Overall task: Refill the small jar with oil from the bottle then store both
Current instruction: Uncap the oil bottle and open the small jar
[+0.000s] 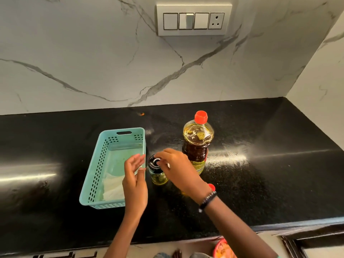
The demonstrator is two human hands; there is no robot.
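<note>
Counter: black polished stone countertop [260, 174], speckled and glossy, with streaks of glare; it meets a white marble-look wall with grey veins.
Wall plate: one switch panel [193, 20], rectangular, with three rocker switches and one socket.
Basket: one turquoise plastic basket [96, 170], rectangular, its walls perforated with small square holes and a slot handle in the far end; one crumpled white paper [113, 187] lies in its near end.
Bottle: one clear plastic oil bottle [198, 144], upright on the counter right of the basket, ribbed at the waist, red ridged screw cap on (the oil looks yellow at top and bottom, dark in the middle).
Jar: one small jar [158, 175] of clear glass, round, with yellow oil in it, standing just beside the basket's right wall and in front of the bottle; one black lid [153, 162] sits on top.
Right hand: right hand [176, 168] reaches over the jar, fingertips pinching the lid's rim; a beaded bracelet [207, 200] circles the wrist.
Left hand: left hand [135, 175], fingers spread and loose, palm toward the jar, not touching it.
</note>
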